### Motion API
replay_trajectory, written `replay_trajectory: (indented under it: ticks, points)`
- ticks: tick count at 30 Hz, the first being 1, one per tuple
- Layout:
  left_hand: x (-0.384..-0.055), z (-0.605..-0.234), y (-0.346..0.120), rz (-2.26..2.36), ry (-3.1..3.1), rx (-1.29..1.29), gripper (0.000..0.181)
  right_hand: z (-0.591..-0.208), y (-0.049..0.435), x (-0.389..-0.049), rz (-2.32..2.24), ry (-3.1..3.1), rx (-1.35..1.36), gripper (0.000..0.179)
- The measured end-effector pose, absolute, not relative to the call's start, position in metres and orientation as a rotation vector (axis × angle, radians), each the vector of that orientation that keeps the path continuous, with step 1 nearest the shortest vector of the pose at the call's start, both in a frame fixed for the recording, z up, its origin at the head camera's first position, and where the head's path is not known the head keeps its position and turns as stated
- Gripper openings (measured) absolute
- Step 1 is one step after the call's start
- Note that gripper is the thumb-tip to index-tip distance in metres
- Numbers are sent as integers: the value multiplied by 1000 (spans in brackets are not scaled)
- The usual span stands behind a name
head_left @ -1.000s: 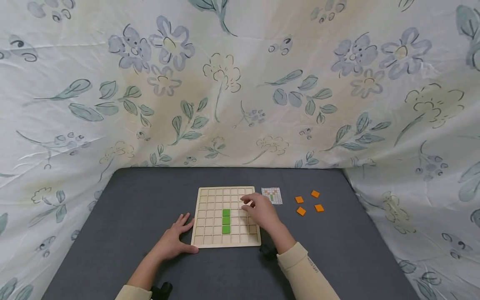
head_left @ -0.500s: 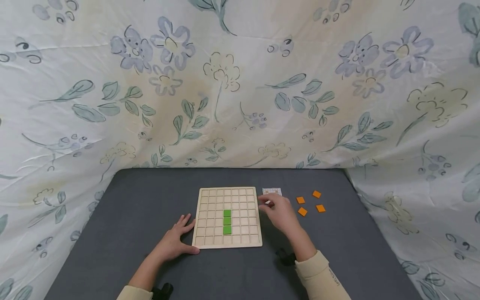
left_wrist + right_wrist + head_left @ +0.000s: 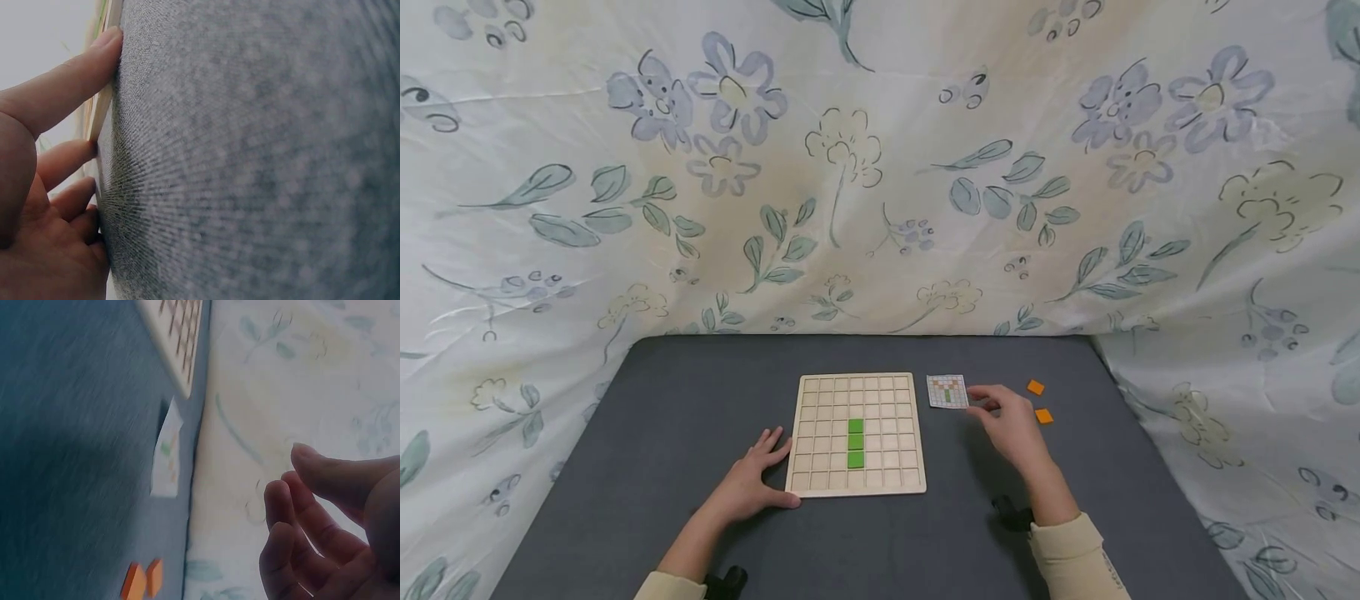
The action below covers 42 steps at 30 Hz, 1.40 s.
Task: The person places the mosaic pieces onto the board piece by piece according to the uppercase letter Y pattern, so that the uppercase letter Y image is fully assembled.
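Observation:
A wooden grid board lies on the dark table with green square tiles in one column. Beside its front left corner, my left hand is spread, thumb touching the front edge and fingers by the left edge. In the left wrist view the thumb lies straight against the board's side. My right hand is above the table right of a small printed card, fingers loosely bent. Nothing shows between its fingers in the right wrist view. Two orange square tiles lie just beyond it.
A floral cloth hangs behind the table and along its sides. The printed card lies flat between the board and the orange tiles. A black wrist strap is at the right wrist.
My right hand has moved right, from over the board past the card toward the orange tiles. It now covers the two nearer ones. The left hand has stayed at the board's corner.

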<state>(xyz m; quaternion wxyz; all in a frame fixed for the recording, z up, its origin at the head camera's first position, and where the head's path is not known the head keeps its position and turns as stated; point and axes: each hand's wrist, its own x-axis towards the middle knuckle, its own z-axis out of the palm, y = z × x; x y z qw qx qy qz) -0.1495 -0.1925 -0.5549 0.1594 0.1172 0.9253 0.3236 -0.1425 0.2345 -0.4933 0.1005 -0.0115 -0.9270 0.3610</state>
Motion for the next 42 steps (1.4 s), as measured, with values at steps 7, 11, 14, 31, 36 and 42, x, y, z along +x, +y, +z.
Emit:
replay_trajectory:
  ticks: [7, 11, 14, 31, 36, 42]
  points:
    - [-148, -553, -192, 923, 2649, 356, 107, -501, 267, -139, 1081, -2746, -94, 34]
    - [-147, -552, -192, 929, 2647, 360, 106, -507, 289, -139, 1072, -2771, -143, 36]
    - [-146, -551, -192, 934, 2644, 352, 106, -513, 308, -141, 1062, -2805, -199, 38]
    - [-142, -543, -190, 916, 2635, 321, 107, -540, 371, -156, 955, -3049, -303, 42]
    - [-143, -543, -190, 915, 2638, 309, 107, -541, 367, -158, 901, -3041, -247, 33]
    - [-146, -545, -188, 905, 2640, 315, 107, -537, 351, -157, 878, -3038, -192, 30]
